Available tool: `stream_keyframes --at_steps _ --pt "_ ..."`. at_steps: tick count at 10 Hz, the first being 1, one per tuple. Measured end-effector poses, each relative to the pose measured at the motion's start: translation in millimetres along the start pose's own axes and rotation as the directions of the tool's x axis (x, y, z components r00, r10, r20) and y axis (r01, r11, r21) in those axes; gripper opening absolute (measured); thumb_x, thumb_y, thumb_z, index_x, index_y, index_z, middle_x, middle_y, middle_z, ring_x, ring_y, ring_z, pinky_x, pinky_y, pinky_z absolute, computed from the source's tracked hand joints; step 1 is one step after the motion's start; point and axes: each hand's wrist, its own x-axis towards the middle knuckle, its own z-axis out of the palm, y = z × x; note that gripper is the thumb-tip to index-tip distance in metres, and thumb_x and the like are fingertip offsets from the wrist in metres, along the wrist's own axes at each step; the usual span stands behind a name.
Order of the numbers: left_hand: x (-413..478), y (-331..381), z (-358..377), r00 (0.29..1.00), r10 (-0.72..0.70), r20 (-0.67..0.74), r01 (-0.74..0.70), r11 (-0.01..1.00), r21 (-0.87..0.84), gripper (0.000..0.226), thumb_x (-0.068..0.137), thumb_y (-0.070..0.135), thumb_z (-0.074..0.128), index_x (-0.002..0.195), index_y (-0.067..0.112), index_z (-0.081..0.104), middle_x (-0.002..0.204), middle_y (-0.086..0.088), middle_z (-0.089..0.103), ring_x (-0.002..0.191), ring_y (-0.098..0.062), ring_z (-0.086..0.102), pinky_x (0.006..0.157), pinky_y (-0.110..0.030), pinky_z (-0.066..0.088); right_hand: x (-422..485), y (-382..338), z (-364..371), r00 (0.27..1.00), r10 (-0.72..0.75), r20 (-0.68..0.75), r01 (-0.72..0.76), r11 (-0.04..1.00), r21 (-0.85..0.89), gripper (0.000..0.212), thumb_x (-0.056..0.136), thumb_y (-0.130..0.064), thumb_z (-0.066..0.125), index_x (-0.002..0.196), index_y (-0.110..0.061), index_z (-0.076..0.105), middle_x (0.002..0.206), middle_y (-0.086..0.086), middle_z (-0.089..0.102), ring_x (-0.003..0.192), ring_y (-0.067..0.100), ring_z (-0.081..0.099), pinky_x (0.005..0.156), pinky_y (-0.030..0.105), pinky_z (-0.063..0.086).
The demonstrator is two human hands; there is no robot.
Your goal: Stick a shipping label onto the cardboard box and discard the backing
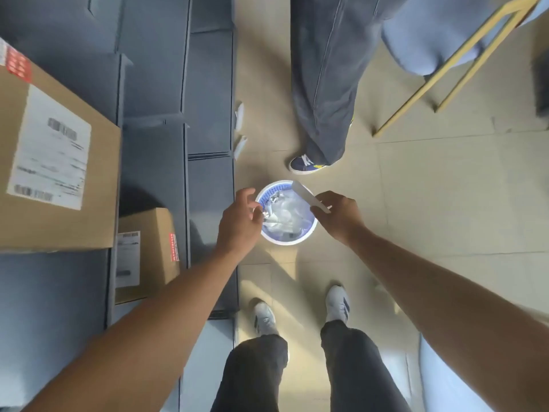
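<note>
Right hand [335, 215] fingers [322, 200] pinch the backing [306, 195], a blank white strip, slightly curled, held over the blue bin [309, 230] on the floor; left hand [240, 221] fingers loosely curled at the bin rim, holding nothing. Two boxes at left: big box [59, 221] with one white label [50, 150] on top, small box [157, 251] also labelled.

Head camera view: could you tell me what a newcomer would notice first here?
Probably the blue wastebasket on the floor at centre, with both hands over it: the right hand pinches a white backing strip, the left hand is open. At left, a large cardboard box already carries its shipping label.
</note>
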Motion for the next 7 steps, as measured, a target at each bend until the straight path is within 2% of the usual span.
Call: stream_keyframes --at_steps 2,4,6,7 --pt "35.1 -65.6 76.0 1.000 0.003 0.000 -0.003 0.999 -0.042 0.040 0.097 0.018 0.061 0.135 0.021 0.049 0.111 0.005 0.074 0.094 -0.023 0.071 0.082 -0.033 0.053 71.8 46.4 74.0 1.000 0.014 0.009 -0.013 0.998 -0.058 0.029 0.085 -0.045 0.072 0.111 -0.033 0.072 0.111 -0.006 0.074 0.101 0.023 0.069 0.089 0.039 0.057" --pt "53.8 -131.9 137.5 0.999 -0.012 0.037 0.014 0.999 -0.048 0.042 0.097 0.019 0.059 0.137 0.025 0.046 0.111 0.005 0.073 0.102 -0.023 0.068 0.086 -0.039 0.054 135.9 91.8 151.8 0.999 0.009 0.037 -0.004 0.992 -0.124 0.038 0.085 -0.045 0.074 0.118 -0.028 0.071 0.111 -0.004 0.076 0.109 0.026 0.068 0.096 0.042 0.054" --pt "60.2 -163.3 157.4 0.998 -0.063 0.009 0.064 0.997 -0.036 0.045 0.098 0.019 0.059 0.140 0.025 0.046 0.112 -0.003 0.072 0.101 -0.028 0.070 0.088 -0.043 0.056 173.8 107.4 185.8 0.999 -0.015 0.032 0.021 0.980 -0.197 0.044 0.086 -0.053 0.071 0.124 -0.030 0.067 0.114 -0.005 0.075 0.114 0.024 0.066 0.098 0.044 0.053" --pt "66.3 -168.2 157.8 0.998 -0.062 -0.008 0.062 0.998 -0.034 0.047 0.097 0.020 0.061 0.140 0.027 0.045 0.109 0.001 0.070 0.100 -0.027 0.069 0.088 -0.045 0.056 186.3 106.1 190.6 0.998 -0.053 0.040 0.061 0.970 -0.237 0.053 0.087 -0.058 0.068 0.131 -0.031 0.059 0.122 -0.006 0.070 0.120 0.023 0.063 0.100 0.044 0.049"
